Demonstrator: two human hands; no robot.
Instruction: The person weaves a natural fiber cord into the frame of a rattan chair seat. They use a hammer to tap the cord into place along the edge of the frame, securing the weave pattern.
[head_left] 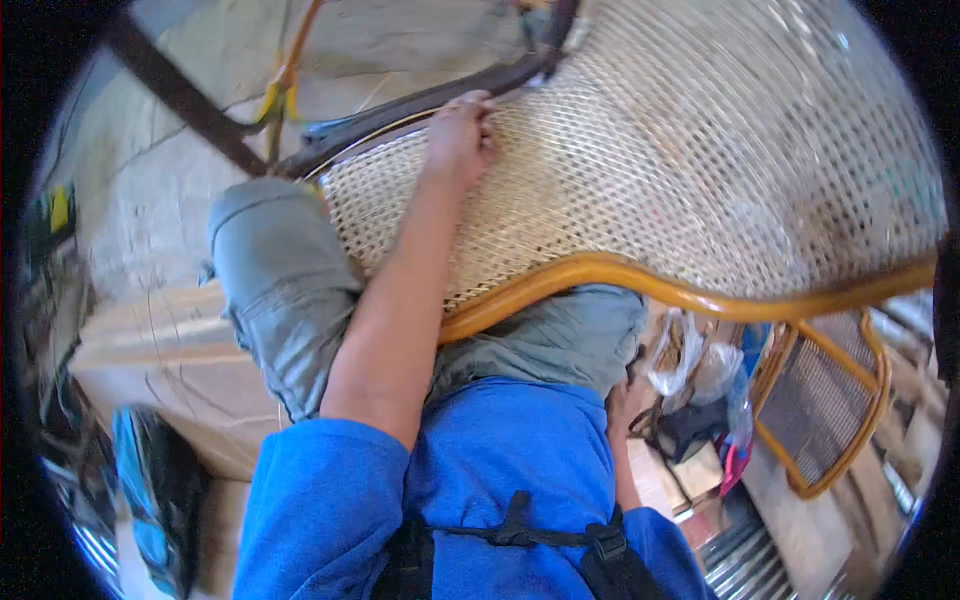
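A rattan chair frame with woven cane webbing lies across my lap. Its near rail is orange-brown and curved; the far rail is dark brown. My left hand rests on the webbing beside the far rail, its fingers curled closed at the edge. A thin pale strip runs along that rail up to the fingers; what they grip is hidden. Low beside my right thigh, my right hand shows only in part, its fingers out of sight.
A smaller rattan piece with dark mesh stands at the right, near plastic bags and a dark bundle. A large cardboard box is on the left, with a blue and black bag below it. Dark frame bars cross the upper left.
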